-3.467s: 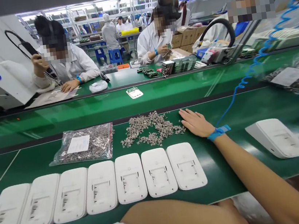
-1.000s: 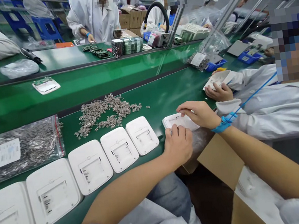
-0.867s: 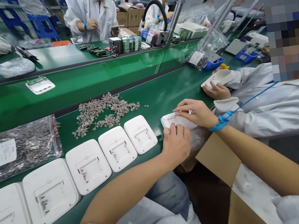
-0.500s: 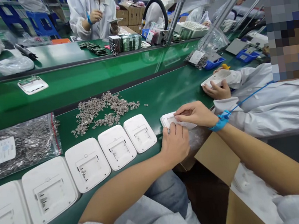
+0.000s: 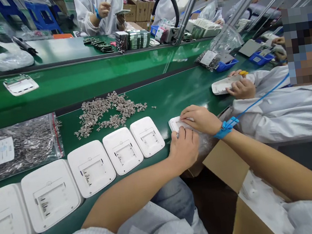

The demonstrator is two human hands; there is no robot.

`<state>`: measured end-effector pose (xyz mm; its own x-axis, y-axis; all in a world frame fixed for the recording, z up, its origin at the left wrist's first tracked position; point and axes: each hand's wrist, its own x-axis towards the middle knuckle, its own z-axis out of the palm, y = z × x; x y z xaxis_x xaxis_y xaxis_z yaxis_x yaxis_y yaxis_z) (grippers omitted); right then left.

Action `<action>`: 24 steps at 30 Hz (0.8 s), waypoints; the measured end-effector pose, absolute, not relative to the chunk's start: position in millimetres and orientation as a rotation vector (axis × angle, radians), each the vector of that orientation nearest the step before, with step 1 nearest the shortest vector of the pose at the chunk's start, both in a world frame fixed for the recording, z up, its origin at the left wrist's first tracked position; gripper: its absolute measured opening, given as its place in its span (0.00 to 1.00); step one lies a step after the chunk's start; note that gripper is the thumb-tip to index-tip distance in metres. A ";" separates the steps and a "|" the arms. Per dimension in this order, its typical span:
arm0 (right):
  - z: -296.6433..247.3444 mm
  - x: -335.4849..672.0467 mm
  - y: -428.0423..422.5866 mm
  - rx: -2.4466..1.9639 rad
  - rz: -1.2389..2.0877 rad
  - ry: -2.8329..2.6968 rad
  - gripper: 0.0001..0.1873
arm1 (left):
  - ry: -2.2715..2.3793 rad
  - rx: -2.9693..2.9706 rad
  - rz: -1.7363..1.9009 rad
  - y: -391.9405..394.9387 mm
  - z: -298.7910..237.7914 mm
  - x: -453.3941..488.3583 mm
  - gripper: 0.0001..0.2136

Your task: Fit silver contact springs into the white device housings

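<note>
While the green worktop (image 5: 170, 96) bears the row, we steady the white case (image 5: 174, 123) at its near edge: our right hand (image 5: 200, 118) pressing flat on top, our left hand (image 5: 185, 149) pinching its near side, both grips closed on it.

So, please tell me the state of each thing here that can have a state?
white housing: flat at the table edge, under both hands
left hand: fingers curled at the housing's near edge
right hand: fingers pressed on the housing's top
row of housings: lying flat, recesses facing up
metal parts: loose in a pile
parts bag: lying flat, full
cardboard box: flaps open
</note>
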<state>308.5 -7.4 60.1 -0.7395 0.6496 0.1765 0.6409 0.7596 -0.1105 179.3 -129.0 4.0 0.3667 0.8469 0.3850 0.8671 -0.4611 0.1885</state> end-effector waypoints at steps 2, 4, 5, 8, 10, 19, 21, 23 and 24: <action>59.6 306.7 -6.0 -1.027 0.063 -2.782 0.11 | -1.611 -2.549 -0.694 -129.1 3.0 179.6 0.17; 58.5 306.0 -3.7 -1.044 0.096 -2.796 0.09 | -1.614 -2.549 -0.714 -129.2 2.5 179.5 0.17; 57.8 305.9 -2.1 -1.054 0.116 -2.797 0.08 | -1.611 -2.553 -0.722 -129.2 2.5 179.4 0.17; 55.3 305.7 5.0 -1.088 0.167 -2.775 0.06 | -1.607 -2.572 -0.729 -128.8 3.2 179.0 0.17; 53.8 304.5 12.2 -1.105 0.211 -2.768 0.04 | -1.608 -2.591 -0.733 -127.8 3.9 178.9 0.17; 58.4 317.4 9.9 -0.874 0.223 -2.786 0.10 | -1.690 -2.588 -0.744 -123.4 8.2 178.7 0.15; 57.5 328.6 -1.8 -0.776 0.138 -2.774 0.12 | -1.679 -2.570 -0.738 -123.8 8.2 178.5 0.15; 54.7 338.7 -10.4 -0.724 0.057 -2.782 0.14 | -1.670 -2.563 -0.735 -124.0 7.9 178.8 0.16; 53.0 342.5 -13.0 -0.714 0.030 -2.790 0.14 | -1.675 -2.565 -0.731 -124.0 7.8 179.0 0.17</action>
